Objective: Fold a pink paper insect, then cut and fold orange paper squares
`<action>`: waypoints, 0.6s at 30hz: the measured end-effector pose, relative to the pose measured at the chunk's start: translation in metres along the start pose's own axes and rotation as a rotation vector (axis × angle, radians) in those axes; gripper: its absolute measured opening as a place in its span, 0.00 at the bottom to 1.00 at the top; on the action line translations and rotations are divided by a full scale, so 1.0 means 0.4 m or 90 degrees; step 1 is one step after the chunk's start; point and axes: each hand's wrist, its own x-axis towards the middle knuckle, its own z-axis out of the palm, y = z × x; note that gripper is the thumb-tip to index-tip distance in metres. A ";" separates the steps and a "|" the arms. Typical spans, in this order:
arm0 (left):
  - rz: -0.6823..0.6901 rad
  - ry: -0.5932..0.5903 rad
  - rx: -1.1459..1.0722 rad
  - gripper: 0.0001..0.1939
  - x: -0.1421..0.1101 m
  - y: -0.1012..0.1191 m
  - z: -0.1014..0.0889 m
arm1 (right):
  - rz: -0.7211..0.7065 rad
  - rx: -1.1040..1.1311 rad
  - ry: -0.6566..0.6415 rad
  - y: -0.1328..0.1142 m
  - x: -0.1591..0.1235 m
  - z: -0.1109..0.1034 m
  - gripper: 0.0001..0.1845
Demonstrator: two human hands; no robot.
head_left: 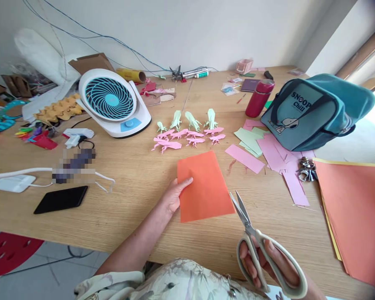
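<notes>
An orange sheet of paper (206, 189) is held at its left edge by my left hand (175, 193), thumb on top and the other fingers hidden beneath. My right hand (268, 258) has its fingers through the handles of a pair of scissors (248, 225). The blades stand slightly apart, their tips close to the sheet's lower right edge. Beyond the paper sit several folded pink paper figures (171, 145) and several pale green ones (193, 121). Pink paper strips (245, 158) and green strips (250, 139) lie loosely to the right.
A white fan (111, 102) stands at the back left, with a black phone (61, 200) nearer me. On the right are a red bottle (260, 98), a teal bag (312, 112), a metal clip-like object (306, 168) and a stack of large orange sheets (356, 212).
</notes>
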 end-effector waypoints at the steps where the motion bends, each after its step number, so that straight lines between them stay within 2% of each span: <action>1: 0.023 -0.002 0.041 0.23 -0.004 -0.002 0.001 | 0.027 0.021 0.005 0.004 -0.011 -0.005 0.29; 5: 0.175 0.063 0.261 0.48 -0.025 -0.012 0.003 | 0.149 0.073 0.034 0.018 -0.047 -0.025 0.33; 6: 0.221 0.078 0.338 0.51 -0.033 -0.015 0.003 | 0.170 0.078 0.044 0.020 -0.053 -0.028 0.33; 7: 0.266 0.083 0.420 0.52 -0.043 -0.018 0.003 | 0.180 0.077 0.054 0.022 -0.057 -0.031 0.33; 9: 0.342 0.069 0.585 0.45 -0.067 -0.024 0.003 | 0.181 0.065 0.067 0.024 -0.061 -0.033 0.33; 11: 0.380 -0.009 0.720 0.35 -0.094 -0.031 -0.003 | 0.184 0.054 0.074 0.030 -0.062 -0.037 0.33; 13: 0.393 -0.158 0.806 0.31 -0.121 -0.040 -0.017 | 0.199 0.065 0.078 0.044 -0.062 -0.045 0.35; 15: 0.402 -0.318 0.852 0.35 -0.145 -0.051 -0.039 | 0.212 0.085 0.068 0.065 -0.064 -0.061 0.36; 16: 0.410 -0.370 0.870 0.38 -0.156 -0.057 -0.053 | 0.208 0.090 0.055 0.079 -0.066 -0.071 0.36; 18: 0.436 -0.406 0.906 0.45 -0.176 -0.067 -0.079 | 0.184 0.072 0.019 0.107 -0.072 -0.094 0.36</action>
